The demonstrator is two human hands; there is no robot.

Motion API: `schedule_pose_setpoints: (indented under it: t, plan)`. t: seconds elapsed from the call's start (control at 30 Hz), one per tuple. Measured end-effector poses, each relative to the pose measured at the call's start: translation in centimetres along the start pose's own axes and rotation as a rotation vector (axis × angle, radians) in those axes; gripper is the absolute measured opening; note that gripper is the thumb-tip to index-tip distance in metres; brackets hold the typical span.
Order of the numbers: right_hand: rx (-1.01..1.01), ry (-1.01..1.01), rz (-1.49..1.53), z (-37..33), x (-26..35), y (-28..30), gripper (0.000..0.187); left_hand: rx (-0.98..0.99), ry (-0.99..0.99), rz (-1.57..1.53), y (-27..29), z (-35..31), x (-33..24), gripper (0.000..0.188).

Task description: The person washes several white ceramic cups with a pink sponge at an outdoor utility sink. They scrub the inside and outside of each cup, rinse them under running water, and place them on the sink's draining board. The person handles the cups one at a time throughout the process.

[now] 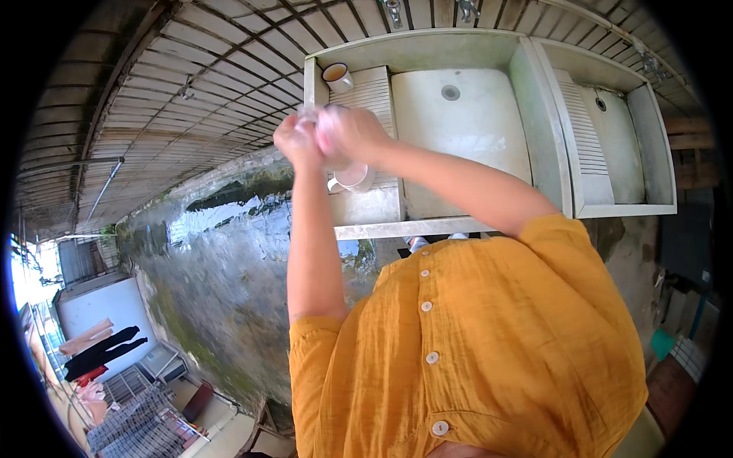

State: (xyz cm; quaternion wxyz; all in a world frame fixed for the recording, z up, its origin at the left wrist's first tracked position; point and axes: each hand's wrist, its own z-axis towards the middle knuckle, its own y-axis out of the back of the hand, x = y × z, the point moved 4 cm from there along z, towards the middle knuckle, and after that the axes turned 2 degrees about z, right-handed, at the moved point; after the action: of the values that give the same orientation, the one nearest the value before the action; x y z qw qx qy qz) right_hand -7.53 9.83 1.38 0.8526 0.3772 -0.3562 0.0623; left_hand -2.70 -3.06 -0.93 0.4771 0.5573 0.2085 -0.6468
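Observation:
Over the left side of the stone sink, my left hand [296, 143] and my right hand [353, 136] are close together, fingers closed. Between them is a pinkish-white crumpled thing [308, 122], smeared by motion; its kind does not show clearly. Just below my right hand, a white mug [356, 179] stands on the sink's left ledge, its handle pointing left and its upper part partly hidden by the hand. Beyond my hands, a white mug with a dark rim [337, 78] holds brownish liquid on the ribbed washboard [366, 95].
The sink basin [458, 141] with its round drain lies right of the ledge. A second, smaller basin with a washboard [576, 130] adjoins it. Taps [392, 14] project from the tiled wall. Wet, mossy floor [221, 267] spreads to the left, with laundry [103, 353] hanging farther off.

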Motion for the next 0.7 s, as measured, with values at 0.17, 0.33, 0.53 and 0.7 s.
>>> schedule_pose_setpoints:
  t: [0.17,0.33,0.53,0.7]
  plan:
    - [-0.123,0.32,-0.078,-4.6,-2.0,0.8,0.034,0.025,0.196,-0.063,-0.2,-1.8,0.6,0.019]
    - [0.157,-0.319,-0.073,0.6,-0.3,-1.0,0.026,-0.216,0.055,-0.277,-1.2,-3.3,0.5,0.022]
    - [-0.082,0.655,-0.112,-4.0,-1.6,1.7,0.019,0.007,0.688,-0.364,0.0,-1.4,0.8,0.028]
    - [0.216,-0.039,-0.158,-2.4,0.7,0.1,0.03,-0.136,-0.062,0.045,0.5,-2.7,2.6,0.021]
